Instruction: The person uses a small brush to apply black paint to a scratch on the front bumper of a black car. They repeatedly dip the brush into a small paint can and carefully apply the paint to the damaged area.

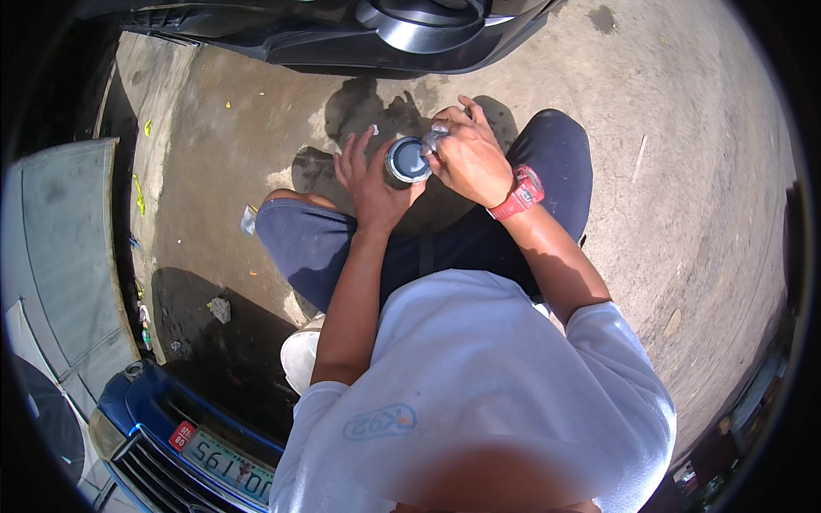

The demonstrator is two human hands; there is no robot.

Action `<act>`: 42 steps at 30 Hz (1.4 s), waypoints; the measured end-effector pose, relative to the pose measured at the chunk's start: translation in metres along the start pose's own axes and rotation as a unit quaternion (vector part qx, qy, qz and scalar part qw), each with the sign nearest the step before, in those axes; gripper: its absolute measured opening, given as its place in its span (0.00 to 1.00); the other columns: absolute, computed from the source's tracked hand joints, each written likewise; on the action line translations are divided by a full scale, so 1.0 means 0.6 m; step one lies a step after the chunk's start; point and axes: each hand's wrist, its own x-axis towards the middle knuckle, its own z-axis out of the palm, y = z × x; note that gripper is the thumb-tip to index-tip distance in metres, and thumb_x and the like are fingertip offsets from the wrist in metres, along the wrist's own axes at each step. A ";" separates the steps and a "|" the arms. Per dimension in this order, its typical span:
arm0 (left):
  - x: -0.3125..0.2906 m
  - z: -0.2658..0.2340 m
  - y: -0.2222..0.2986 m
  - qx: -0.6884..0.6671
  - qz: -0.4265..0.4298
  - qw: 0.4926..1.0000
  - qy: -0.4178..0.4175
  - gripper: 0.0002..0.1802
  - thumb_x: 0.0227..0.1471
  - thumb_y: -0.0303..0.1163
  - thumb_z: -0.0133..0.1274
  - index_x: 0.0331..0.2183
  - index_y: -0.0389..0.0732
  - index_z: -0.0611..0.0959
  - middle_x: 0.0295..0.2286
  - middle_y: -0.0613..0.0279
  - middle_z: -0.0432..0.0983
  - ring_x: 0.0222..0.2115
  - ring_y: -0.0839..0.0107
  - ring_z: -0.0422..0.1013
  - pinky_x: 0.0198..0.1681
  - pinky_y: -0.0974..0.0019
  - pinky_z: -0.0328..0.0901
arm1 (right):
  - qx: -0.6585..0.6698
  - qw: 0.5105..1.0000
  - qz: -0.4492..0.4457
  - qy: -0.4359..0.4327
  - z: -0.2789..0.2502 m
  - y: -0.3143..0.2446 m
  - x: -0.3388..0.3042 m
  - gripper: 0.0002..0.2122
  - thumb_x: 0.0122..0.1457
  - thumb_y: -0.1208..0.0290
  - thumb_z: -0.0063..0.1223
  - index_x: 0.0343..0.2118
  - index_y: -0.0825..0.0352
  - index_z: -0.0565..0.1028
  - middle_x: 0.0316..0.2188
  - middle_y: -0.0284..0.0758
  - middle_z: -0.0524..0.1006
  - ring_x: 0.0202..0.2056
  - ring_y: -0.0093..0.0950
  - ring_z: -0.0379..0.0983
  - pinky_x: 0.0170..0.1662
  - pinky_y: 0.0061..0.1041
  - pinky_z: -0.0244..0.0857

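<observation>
A small round can point(409, 160) with a silvery rim and a dark grey top surface stands between my hands, above my crossed or bent legs. My left hand point(375, 192) cups it from the near left side, thumb along the near edge and the other fingers reaching forward. On the far right of the rim, my right hand point(477, 158) pinches a crumpled piece of clear, shiny plastic point(434, 139). That plastic touches or hangs just over the can's rim; I cannot tell which. A red watch point(522, 193) circles my right wrist.
A dark car's bumper point(410, 30) lies ahead at the top. Behind me on the left is a blue vehicle point(180, 427). Grey metal sheeting point(68, 231) stands at the left. Wet concrete point(248, 111), a crumpled whitish lump point(220, 309) and small litter surround me.
</observation>
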 end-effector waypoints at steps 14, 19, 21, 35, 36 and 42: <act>0.003 0.005 -0.012 0.001 -0.007 1.000 -0.014 0.45 0.38 0.48 0.85 0.56 0.41 0.87 0.70 0.53 0.70 0.76 0.41 0.56 0.79 0.25 0.45 | 0.443 0.708 0.183 0.518 -0.104 0.103 0.070 0.07 0.67 0.80 0.75 0.46 0.71 0.90 0.54 0.46 0.89 0.51 0.26 0.86 0.58 0.26 0.79; 0.003 0.005 -0.011 0.015 -0.008 0.999 -0.027 0.47 0.36 0.47 0.86 0.56 0.38 0.86 0.70 0.51 0.70 0.75 0.42 0.56 0.79 0.31 0.47 | 0.492 0.673 0.164 0.528 -0.125 0.126 0.111 0.07 0.66 0.81 0.75 0.46 0.73 0.90 0.52 0.46 0.90 0.53 0.27 0.87 0.60 0.26 0.80; 0.003 0.003 -0.008 0.014 -0.021 0.999 -0.036 0.47 0.36 0.47 0.86 0.56 0.37 0.86 0.69 0.51 0.70 0.75 0.42 0.56 0.79 0.32 0.48 | 0.482 0.677 0.167 0.530 -0.124 0.126 0.120 0.06 0.66 0.82 0.75 0.44 0.73 0.90 0.49 0.45 0.90 0.54 0.27 0.87 0.60 0.26 0.79; -0.002 0.007 -0.009 0.048 -0.023 0.998 -0.038 0.44 0.37 0.48 0.86 0.53 0.37 0.89 0.70 0.53 0.70 0.73 0.40 0.57 0.77 0.34 0.50 | 0.475 0.672 0.196 0.533 -0.125 0.119 0.129 0.06 0.66 0.81 0.75 0.44 0.72 0.90 0.46 0.40 0.91 0.55 0.28 0.87 0.63 0.28 0.79; -0.002 0.006 -0.009 0.037 -0.026 0.998 -0.038 0.44 0.37 0.48 0.86 0.53 0.37 0.89 0.70 0.53 0.70 0.73 0.40 0.57 0.77 0.34 0.50 | 0.477 0.671 0.196 0.533 -0.125 0.119 0.129 0.06 0.66 0.80 0.75 0.43 0.72 0.91 0.46 0.40 0.91 0.55 0.28 0.87 0.63 0.28 0.79; -0.004 0.007 -0.013 0.040 -0.022 0.998 -0.042 0.45 0.36 0.49 0.86 0.54 0.37 0.88 0.70 0.55 0.70 0.74 0.40 0.57 0.78 0.33 0.50 | 0.467 0.672 0.198 0.540 -0.126 0.121 0.131 0.06 0.65 0.80 0.76 0.43 0.72 0.91 0.46 0.40 0.91 0.52 0.27 0.87 0.60 0.27 0.79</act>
